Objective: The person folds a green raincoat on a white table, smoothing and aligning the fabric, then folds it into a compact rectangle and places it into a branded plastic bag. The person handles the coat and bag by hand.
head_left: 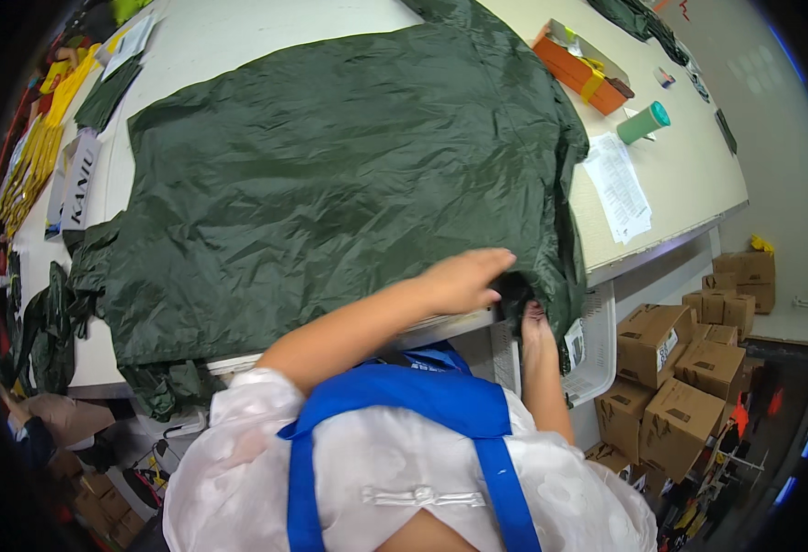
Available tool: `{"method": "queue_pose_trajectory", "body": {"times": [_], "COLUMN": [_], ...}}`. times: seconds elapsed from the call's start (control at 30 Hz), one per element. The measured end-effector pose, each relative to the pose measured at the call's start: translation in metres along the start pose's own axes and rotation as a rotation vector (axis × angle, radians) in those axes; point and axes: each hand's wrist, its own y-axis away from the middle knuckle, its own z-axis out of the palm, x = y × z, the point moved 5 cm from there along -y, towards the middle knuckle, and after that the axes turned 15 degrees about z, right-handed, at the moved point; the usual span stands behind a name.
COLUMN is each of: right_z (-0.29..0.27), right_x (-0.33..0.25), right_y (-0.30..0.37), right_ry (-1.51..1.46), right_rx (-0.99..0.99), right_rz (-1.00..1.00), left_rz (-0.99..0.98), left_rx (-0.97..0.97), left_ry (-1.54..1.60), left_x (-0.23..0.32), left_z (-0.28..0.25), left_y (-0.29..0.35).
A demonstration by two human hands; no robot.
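- 2 bare hands work at the bench's near edge, toward its right end: the left hand [464,283] lies palm down over the green sheet [330,184], fingers stretched out and thumb apart, pinching nothing.
- The right hand [536,333] has its grip closed around a dark bunched piece [514,294]; its fingertips are partly hidden, and whether that piece belongs to the sheet I cannot tell.
- The sheet, thin and creased, covers the middle of the bench [703,175] and hangs past the near edge.
- Slipping seems the likeliest trouble: the overhang's weight could drag the slick material floorward if the right grip loosens.
- The hanging part could also snag on the white plastic basket [603,375] below the near edge.
- A wide sweep rightward might push the printed papers [620,193] off the near edge.
- Toward the right edge stands a green tumbler [641,125]; farther back sits an orange box [569,72].
- A white carton [80,179] and yellow cloth [31,175] lie by the left end.
- Beyond the right end, cardboard boxes [680,428] stack up near a pale wall [772,120].
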Motion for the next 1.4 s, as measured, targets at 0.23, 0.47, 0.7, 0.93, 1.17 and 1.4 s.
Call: {"method": "queue_pose_trajectory", "body": {"times": [0.23, 0.47, 0.7, 0.93, 1.17, 1.4], "right_z": [-0.05, 0.063, -0.093, -0.072, -0.015, 0.024], "right_x": [-0.101, -0.095, -0.186, -0.211, -0.215, -0.254], "right_y": [0.004, 0.029, -0.132, -0.206, -0.194, -0.142], "right_ry": [0.243, 0.911, 0.546, 0.038, -0.08, 0.058], "right_rx": [0.391, -0.315, 0.338, 0.163, -0.479, -0.716], "right_rz": [-0.596, -0.986, -0.982, -0.442, -0.355, -0.441], "left_rz": [-0.307, 0.135, -0.276, -0.374, -0.661, -0.666], "left_rx": [-0.335, 0.036, -0.291, -0.525, -0.336, 0.425], "left_ry": [-0.004, -0.655, -0.125, -0.011, 0.37, -0.604], "left_x": [-0.053, -0.051, -0.053, -0.037, -0.014, -0.001], "left_z": [0.11, 0.167, 0.163, 0.146, 0.104, -0.042], "left_y": [-0.038, -0.03, -0.007, -0.012, -0.011, -0.05]}}
